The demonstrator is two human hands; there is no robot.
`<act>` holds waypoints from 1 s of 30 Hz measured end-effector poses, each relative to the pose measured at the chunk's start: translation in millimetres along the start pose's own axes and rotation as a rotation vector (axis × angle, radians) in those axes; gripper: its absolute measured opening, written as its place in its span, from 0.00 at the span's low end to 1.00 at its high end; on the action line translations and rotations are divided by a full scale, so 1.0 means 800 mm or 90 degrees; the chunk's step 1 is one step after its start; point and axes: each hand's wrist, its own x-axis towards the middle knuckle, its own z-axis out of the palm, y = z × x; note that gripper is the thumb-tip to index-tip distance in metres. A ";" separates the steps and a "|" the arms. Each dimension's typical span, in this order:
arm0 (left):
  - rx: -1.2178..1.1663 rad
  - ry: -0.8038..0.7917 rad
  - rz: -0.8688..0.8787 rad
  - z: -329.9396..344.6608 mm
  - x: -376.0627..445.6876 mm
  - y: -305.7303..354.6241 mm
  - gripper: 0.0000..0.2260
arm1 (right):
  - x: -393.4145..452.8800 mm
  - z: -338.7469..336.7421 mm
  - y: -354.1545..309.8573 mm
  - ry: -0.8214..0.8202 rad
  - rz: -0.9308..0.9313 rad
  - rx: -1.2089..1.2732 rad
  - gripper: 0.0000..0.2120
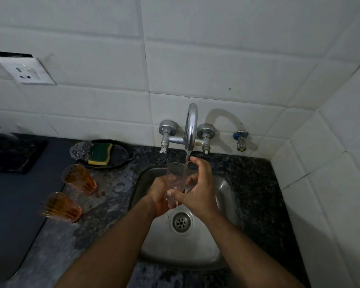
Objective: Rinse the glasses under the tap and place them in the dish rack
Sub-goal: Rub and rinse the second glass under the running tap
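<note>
A clear glass [174,179] is held upright over the steel sink [222,188], its mouth just under the running tap [191,129]. Water streams from the spout past the rim. My left hand [159,197] grips the glass from the left near its base. My right hand [197,186] wraps it from the right, thumb across the front and fingers reaching up by the rim. Two orange glasses [79,178] [60,207] stand on the granite counter left of the sink.
A black tray [121,152] with a green-yellow sponge [100,153] and a steel scrubber [80,149] lies behind the orange glasses. A dark mat [13,194] covers the left counter. Tiled walls close in at the back and right; a small valve [241,140] sticks out.
</note>
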 end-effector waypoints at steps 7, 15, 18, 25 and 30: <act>0.243 0.094 -0.017 -0.001 0.006 0.015 0.17 | -0.004 -0.006 0.008 -0.083 0.167 0.019 0.30; 0.764 0.389 0.322 -0.013 0.043 0.087 0.22 | 0.010 -0.013 -0.005 -0.092 0.125 -0.062 0.29; 0.961 0.412 0.324 -0.007 0.046 0.099 0.15 | 0.003 -0.014 -0.001 -0.086 0.132 -0.073 0.29; 1.189 0.425 0.342 -0.007 0.042 0.098 0.10 | 0.010 -0.013 -0.005 -0.082 0.139 -0.081 0.31; 1.248 0.416 0.345 -0.014 0.042 0.095 0.14 | 0.010 -0.018 -0.011 -0.099 0.167 -0.074 0.31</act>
